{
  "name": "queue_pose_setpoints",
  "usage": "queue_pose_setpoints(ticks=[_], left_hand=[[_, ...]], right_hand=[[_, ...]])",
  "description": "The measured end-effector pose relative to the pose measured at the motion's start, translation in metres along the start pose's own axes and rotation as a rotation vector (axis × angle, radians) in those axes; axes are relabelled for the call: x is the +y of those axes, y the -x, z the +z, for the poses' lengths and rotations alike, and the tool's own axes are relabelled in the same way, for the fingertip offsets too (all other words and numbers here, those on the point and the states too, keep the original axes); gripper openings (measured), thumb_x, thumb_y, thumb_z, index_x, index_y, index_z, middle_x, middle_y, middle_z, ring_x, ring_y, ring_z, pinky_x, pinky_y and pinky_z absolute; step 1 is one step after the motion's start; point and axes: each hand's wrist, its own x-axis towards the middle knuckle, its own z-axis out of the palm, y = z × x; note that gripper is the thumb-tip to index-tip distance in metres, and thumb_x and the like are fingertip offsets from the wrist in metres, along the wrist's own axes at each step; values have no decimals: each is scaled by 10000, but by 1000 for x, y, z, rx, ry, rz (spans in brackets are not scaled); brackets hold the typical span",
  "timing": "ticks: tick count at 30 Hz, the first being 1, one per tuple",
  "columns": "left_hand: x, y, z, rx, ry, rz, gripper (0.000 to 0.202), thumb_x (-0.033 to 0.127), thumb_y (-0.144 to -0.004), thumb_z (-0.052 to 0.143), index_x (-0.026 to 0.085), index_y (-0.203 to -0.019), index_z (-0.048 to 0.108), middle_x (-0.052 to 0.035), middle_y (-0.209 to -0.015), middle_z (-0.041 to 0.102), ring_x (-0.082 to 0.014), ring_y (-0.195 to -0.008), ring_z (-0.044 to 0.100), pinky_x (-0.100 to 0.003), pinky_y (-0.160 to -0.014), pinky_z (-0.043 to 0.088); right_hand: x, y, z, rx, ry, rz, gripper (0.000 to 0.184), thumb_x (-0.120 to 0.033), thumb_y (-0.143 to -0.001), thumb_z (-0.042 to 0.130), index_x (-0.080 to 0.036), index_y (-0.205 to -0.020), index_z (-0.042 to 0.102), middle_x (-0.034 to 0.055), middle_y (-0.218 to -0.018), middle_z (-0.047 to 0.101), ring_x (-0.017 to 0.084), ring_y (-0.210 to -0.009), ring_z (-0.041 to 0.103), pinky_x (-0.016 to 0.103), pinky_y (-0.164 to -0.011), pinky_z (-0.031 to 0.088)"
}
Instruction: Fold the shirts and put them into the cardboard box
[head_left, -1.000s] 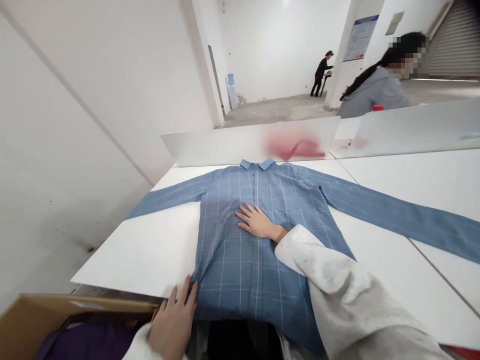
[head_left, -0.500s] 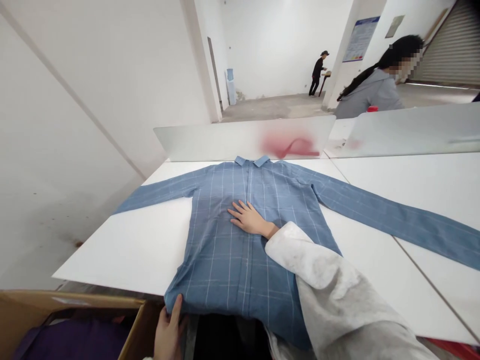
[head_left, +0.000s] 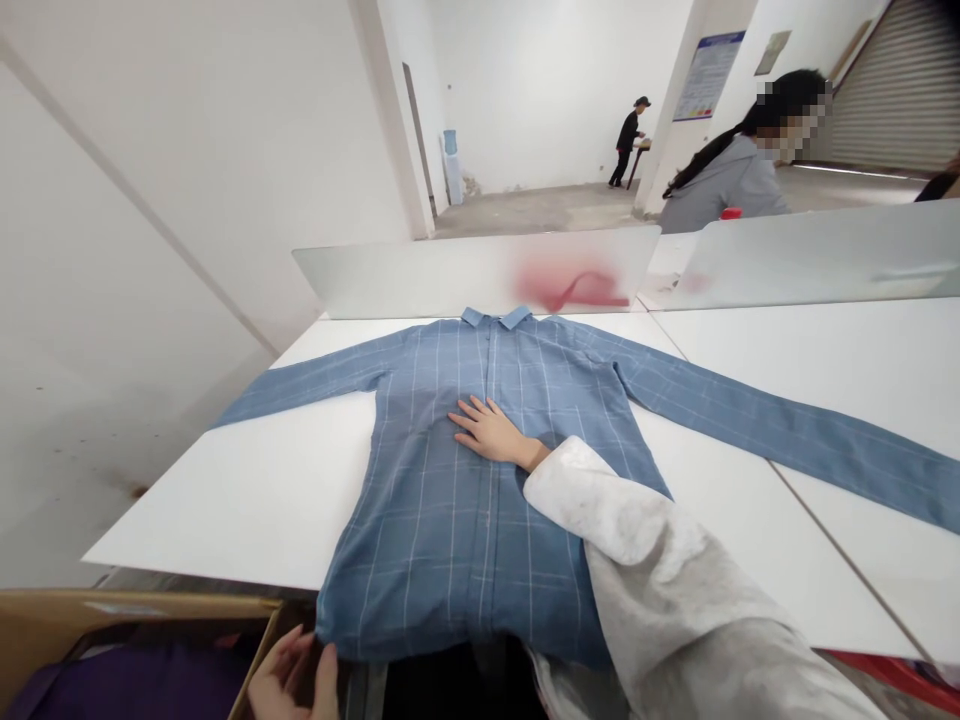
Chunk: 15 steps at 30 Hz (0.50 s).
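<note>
A blue long-sleeved shirt (head_left: pixel 427 500) with thin white check lines lies front up on a white table (head_left: pixel 247 500). Its collar points away from me, its sleeves are spread to both sides, and its hem hangs over the near edge. My right hand (head_left: pixel 491 432) rests flat on the middle of the front, fingers spread, holding nothing. At the hem's left corner is my left hand (head_left: pixel 295 675), its thumb and fingers apart and the tips close to the cloth. Whether they touch it is hard to tell.
A cardboard box (head_left: pixel 187 603) with purple cloth (head_left: pixel 142 680) stands below the table at left. A frosted partition (head_left: pixel 420 275) borders the far edge. Beyond it are a person in grey (head_left: pixel 727 185) and a person in black (head_left: pixel 626 140). Something red (head_left: pixel 892 680) lies low at right.
My left hand has moved left and down from its hold on the hem corner, and its fingers have parted. The hem lies smoother. My right hand has stayed on the shirt front.
</note>
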Motion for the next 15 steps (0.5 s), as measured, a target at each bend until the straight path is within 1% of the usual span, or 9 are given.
queue_pose_setpoints(ticks=[1,3,4,6,8,10,12,14,15], left_hand=[[13,1,2,17,-73,133,436,541,-661,603,195,-911,515,-71,-811,616,-280,-810,638,-467,-802,524],[44,7,11,28,-217,413,350,451,-802,501,170,-1005,549,-133,-997,619,-303,-993,594,-518,-957,431],[59,11,19,-11,-242,524,328,394,-856,458,164,-1075,542,-139,-1067,613,-293,-1060,569,-520,-1009,386],[87,20,39,-157,-250,721,312,304,-913,407,174,-1172,522,-119,-1162,608,-262,-1161,524,-508,-1063,335],[108,27,64,-340,-288,849,343,274,-939,386,191,-1254,495,-93,-1258,585,-250,-1254,458,-523,-1094,289],[122,31,88,-483,-333,950,387,312,-953,378,201,-1312,469,-84,-1329,549,-261,-1306,404,-548,-1098,273],[130,32,107,-580,-362,1031,443,379,-952,377,209,-1357,438,-85,-1393,493,-275,-1345,351,-560,-1102,264],[132,33,120,-642,-371,1081,499,443,-944,374,213,-1385,410,-89,-1439,439,-284,-1369,312,-557,-1105,265],[131,33,124,-666,-370,1097,523,468,-939,369,213,-1395,399,-92,-1455,416,-287,-1376,298,-551,-1105,268]], right_hand=[[1,0,0,22,-24,6,514,-428,-963,342,-189,-1413,409,112,-1472,372,294,-1381,271,511,-1102,246],[3,-1,-1,81,-90,31,480,-353,-958,360,-164,-1394,427,108,-1420,446,250,-1333,363,442,-1092,295],[6,-1,-2,113,-125,55,462,-308,-952,359,-158,-1381,439,104,-1389,482,223,-1298,411,404,-1078,324],[12,-1,-8,172,-176,116,441,-236,-930,355,-154,-1349,467,99,-1329,537,191,-1226,484,355,-1036,375],[22,0,-21,243,-179,179,433,-198,-901,363,-147,-1310,497,107,-1287,567,201,-1190,512,353,-1006,400],[34,5,-45,351,-153,226,422,-184,-876,374,-126,-1266,524,125,-1265,577,221,-1178,518,365,-1003,400],[46,15,-77,492,-124,269,415,-199,-867,383,-112,-1245,529,139,-1257,578,234,-1171,522,383,-1008,394],[61,36,-114,615,-93,326,424,-246,-868,403,-113,-1256,514,145,-1246,580,242,-1149,534,407,-982,411],[69,51,-132,655,-74,370,437,-273,-869,416,-123,-1270,503,144,-1240,582,243,-1125,546,412,-948,430]])
